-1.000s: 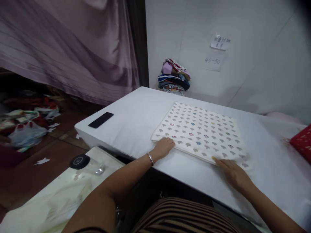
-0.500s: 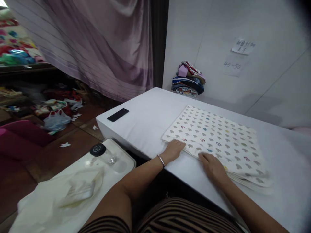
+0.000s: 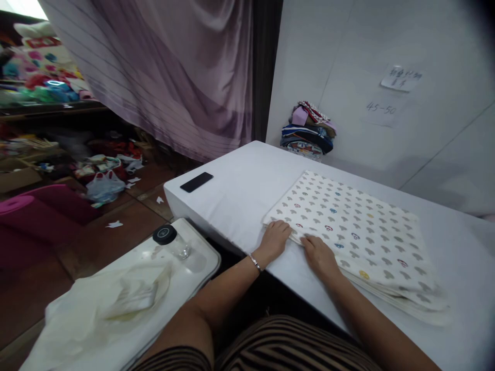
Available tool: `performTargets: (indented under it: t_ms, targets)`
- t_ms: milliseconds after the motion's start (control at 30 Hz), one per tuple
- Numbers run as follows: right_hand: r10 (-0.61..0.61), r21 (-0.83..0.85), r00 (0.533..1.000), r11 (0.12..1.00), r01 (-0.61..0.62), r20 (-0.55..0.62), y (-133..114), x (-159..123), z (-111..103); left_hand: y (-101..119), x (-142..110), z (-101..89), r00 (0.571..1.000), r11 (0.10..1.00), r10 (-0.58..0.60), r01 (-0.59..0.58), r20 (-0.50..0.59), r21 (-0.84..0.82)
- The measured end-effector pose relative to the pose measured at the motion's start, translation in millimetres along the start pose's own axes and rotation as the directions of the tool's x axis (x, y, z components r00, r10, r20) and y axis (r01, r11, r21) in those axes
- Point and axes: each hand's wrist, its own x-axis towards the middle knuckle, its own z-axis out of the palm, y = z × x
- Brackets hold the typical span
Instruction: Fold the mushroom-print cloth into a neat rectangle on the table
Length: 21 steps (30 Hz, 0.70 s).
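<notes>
A folded cream cloth [image 3: 359, 221], printed with small grey shapes and a few coloured ones, lies flat in layers on the white-covered table. At its near left corner, my left hand [image 3: 275, 238] grips the edge, fingers over the top; a bracelet circles that wrist. A little to the right, my right hand [image 3: 320, 256] pinches the same near edge between thumb and fingers. The undersides of both hands are hidden. Toward the near right corner the stacked layers show along the edge.
A black phone [image 3: 197, 182] lies on the table [image 3: 240, 180]. Lower left, a side table holds a clear jar with a black lid [image 3: 165, 235] and a pale plastic bag [image 3: 96, 309]. Folded clothes [image 3: 308, 131] are piled by the wall. A purple curtain [image 3: 193, 77] hangs behind.
My right hand has slid left along the cloth's near edge, closer to my left hand. My left hand stays at the corner. The view has shifted slightly left.
</notes>
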Motion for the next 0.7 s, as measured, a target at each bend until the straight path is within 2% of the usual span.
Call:
performTargets:
  t_ms: [100, 200, 267, 533, 700]
  targets:
    - [0.027, -0.007, 1.000, 1.000, -0.027, 0.004, -0.3, 0.3, 1.0, -10.4, -21.5, -8.2, 0.976, 0.979, -0.203, 0.202, -0.084, -0.012]
    - [0.038, -0.020, 0.999, 0.999, -0.037, 0.018, -0.9, 1.4, 1.5, -23.6, -39.3, -15.5, 0.895, 0.901, -0.431, 0.434, -0.112, 0.008]
    - [0.031, -0.019, 0.999, 0.999, -0.031, 0.025, -0.4, 1.9, 2.3, -30.0, -42.9, -19.2, 0.854, 0.856, -0.510, 0.515, -0.097, 0.032]
    - [0.048, 0.043, 0.998, 0.998, -0.046, -0.046, 2.2, -1.2, 8.5, -32.3, -19.6, -17.2, 0.810, 0.807, -0.585, 0.587, -0.051, 0.063]
    - [0.055, 0.047, 0.998, 0.997, -0.053, -0.039, 0.7, -0.7, 7.4, -33.2, -12.3, -13.6, 0.789, 0.786, -0.614, 0.615, -0.036, 0.065]
